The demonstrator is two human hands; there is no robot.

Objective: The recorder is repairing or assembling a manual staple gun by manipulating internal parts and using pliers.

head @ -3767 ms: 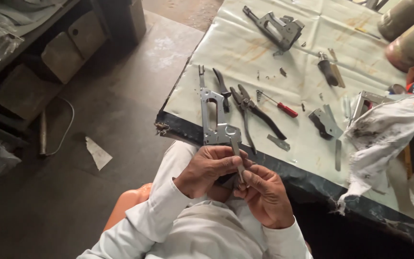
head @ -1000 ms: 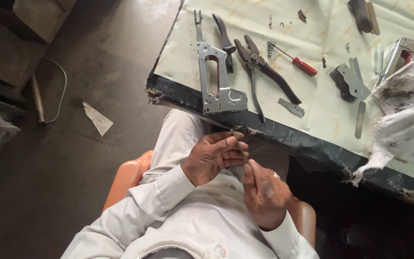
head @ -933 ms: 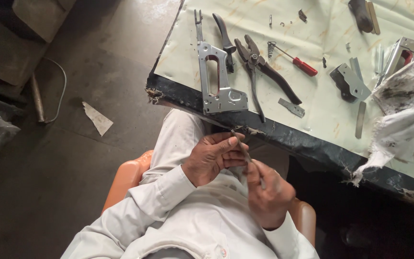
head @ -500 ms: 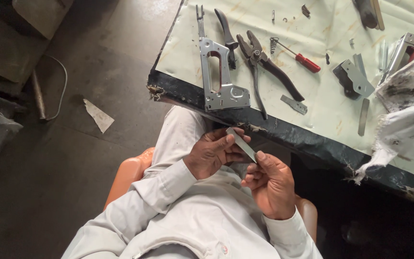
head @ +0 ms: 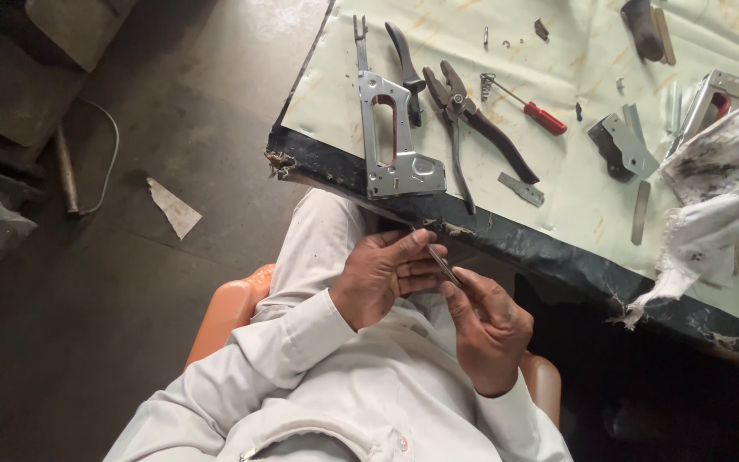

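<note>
I sit on an orange chair (head: 228, 310) below the table edge. My left hand (head: 382, 275) and my right hand (head: 487, 325) meet over my lap, both pinching a thin flat metal strip (head: 443, 264) that slants between the fingers. Just above them, a silver staple-gun frame (head: 391, 141) lies on the table (head: 506, 242) near its dark front edge.
On the pale table cover lie black-handled pliers (head: 470, 120), a red-handled screwdriver (head: 534, 113), small metal plates (head: 624, 147) and a dirty white rag (head: 716, 203). A paper scrap (head: 174, 208) and a bent rod (head: 68, 169) lie on the dark floor at left.
The staple-gun frame that I held earlier now lies on the table. My hands have dropped to my lap and now hold the thin metal strip between them.
</note>
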